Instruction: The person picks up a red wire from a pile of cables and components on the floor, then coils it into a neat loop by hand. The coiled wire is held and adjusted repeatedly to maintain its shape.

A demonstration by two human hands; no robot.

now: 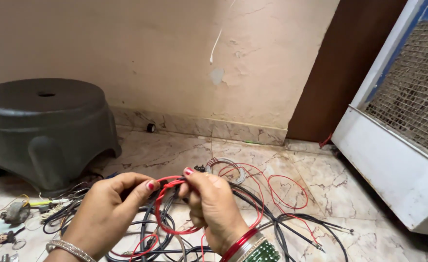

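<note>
My left hand (108,208) and my right hand (213,206) are raised over a marble floor and pinch the same thin red wire (168,183) between thumb and fingers. The red wire runs between the two hands and hangs below them in a loop. More of it trails in loops across the floor to the right. Under my hands lies a tangle of black cables (291,223). A small coil of grey wire (229,167) rests just beyond my right hand. Bangles circle both wrists.
A dark grey plastic stool (46,131) stands at the left by the beige wall. A white air cooler (398,131) fills the right side, beside a brown door frame (340,73). Small parts, a yellow wire and a little toy figure (3,238) lie at the lower left.
</note>
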